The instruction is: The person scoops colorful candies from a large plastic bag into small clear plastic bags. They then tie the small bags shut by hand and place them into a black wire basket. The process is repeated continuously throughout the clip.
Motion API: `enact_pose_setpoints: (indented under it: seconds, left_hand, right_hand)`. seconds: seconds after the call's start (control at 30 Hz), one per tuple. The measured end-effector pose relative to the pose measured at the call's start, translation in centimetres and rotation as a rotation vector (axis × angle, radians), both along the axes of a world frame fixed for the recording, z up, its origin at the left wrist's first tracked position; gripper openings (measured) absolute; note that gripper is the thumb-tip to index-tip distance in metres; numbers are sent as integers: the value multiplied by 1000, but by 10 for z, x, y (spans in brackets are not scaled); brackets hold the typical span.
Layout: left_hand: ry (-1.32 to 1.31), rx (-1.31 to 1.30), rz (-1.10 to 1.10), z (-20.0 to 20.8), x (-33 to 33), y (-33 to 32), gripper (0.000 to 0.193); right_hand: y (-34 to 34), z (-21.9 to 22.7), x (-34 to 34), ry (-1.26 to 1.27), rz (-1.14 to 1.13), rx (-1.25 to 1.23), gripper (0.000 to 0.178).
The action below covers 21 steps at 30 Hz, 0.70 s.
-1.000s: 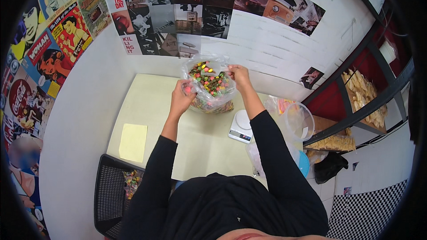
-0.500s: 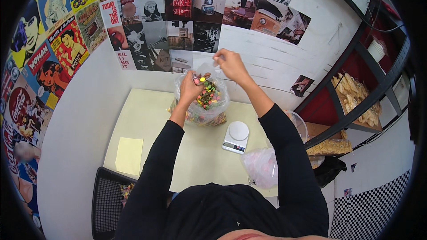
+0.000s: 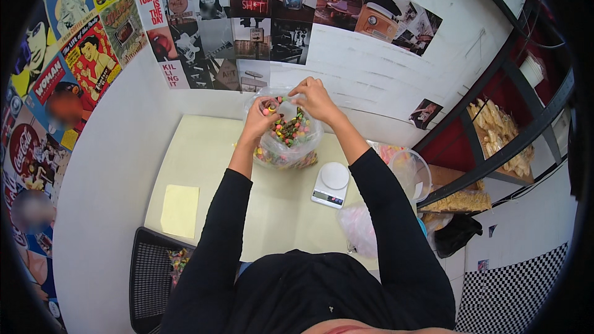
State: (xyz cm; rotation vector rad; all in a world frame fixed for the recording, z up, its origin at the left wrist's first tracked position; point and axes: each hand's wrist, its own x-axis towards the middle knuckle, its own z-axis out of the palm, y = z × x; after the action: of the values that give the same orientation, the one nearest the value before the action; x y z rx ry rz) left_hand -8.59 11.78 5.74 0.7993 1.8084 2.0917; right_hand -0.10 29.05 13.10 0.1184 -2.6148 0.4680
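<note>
A large clear plastic bag full of small colourful candies stands open at the far side of the table. Over its left rim, my left hand is closed around what looks like a small clear bag with a few red and yellow candies in it. My right hand hovers at the far right of the big bag's mouth. Its fingers are bent and pinched together near the left hand, and what they hold is too small to make out.
A white kitchen scale sits right of the big bag. Nearer stands a pinkish plastic bag, partly behind my right arm. A clear round tub is at the right edge. Yellow paper lies left, above a black basket holding a candy packet.
My right hand has come down and closer to the big bag's mouth. The left hand has shifted slightly left. A translucent sheet between the hands no longer stands up.
</note>
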Motion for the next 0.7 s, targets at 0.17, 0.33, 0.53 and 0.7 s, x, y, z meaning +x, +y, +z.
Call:
enact_pose_setpoints:
  seconds: [0.17, 0.33, 0.53, 0.7]
  left_hand:
    - [-62, 6, -263, 22, 13, -24, 49]
    - [-52, -50, -422, 29, 44, -42, 55]
    - [-24, -105, -412, 0, 90, -73, 73]
    - [-137, -270, -291, -67, 128, -109, 61]
  right_hand:
    - [-33, 4, 19, 177, 206, -30, 28]
    - [-46, 19, 62, 96, 318, 19, 19]
    - [-59, -3, 139, 82, 205, -24, 15]
    - [-81, -109, 209, 88, -102, -10, 9]
